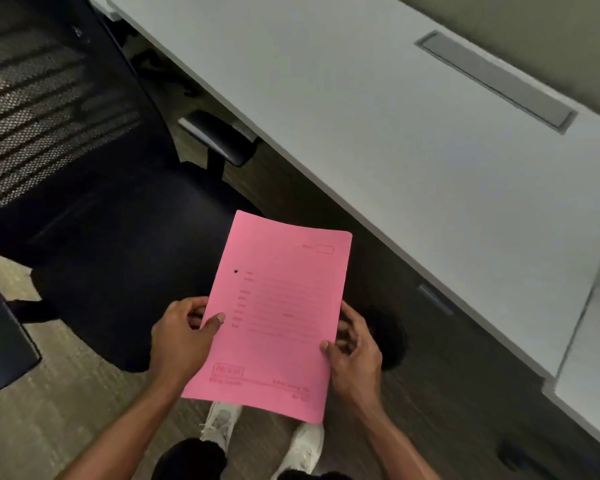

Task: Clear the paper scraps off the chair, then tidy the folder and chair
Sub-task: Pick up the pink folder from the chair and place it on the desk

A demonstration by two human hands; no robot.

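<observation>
I hold a closed pink folder [274,313] with printed lines in front of me, above the floor and my white shoes. My left hand [181,337] grips its left edge with the thumb on top. My right hand [355,351] grips its right edge the same way. The black office chair [118,271] stands to the left, its dark seat just beyond the folder's top left corner and its mesh back at the far left. No paper scraps show on the visible part of the seat.
A white desk [378,133] runs diagonally along the right, with a grey cable flap [496,77] near its far edge. A chair armrest [219,136] sits close under the desk edge. Another armrest [0,337] is at the left. Floor is partly carpet, partly wood.
</observation>
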